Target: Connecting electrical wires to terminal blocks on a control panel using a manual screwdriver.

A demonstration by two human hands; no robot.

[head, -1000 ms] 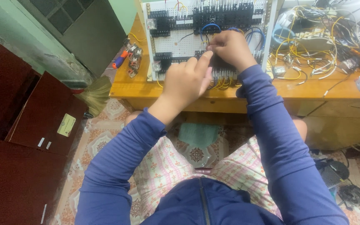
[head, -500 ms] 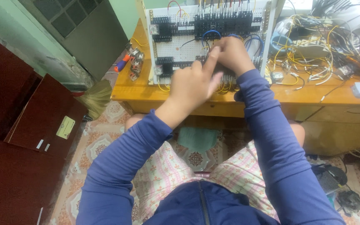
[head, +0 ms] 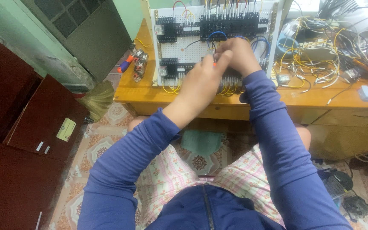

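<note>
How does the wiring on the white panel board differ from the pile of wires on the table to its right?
The wires on the white panel board are few, run in short loops between black terminal blocks, and are blue, red and yellow. The pile of wires lies loose and tangled on the wooden table, mostly yellow, white and black. The board stands upright; the pile lies flat. Both hands, left hand and right hand, work at the board, not the pile. Both are thin insulated wires.

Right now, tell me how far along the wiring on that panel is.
Done: the white perforated panel already carries rows of black terminal blocks with blue and yellow wires. In hand: the left hand and right hand meet at its middle over something small and orange. Left: a loose wire tangle lies beside it.
</note>
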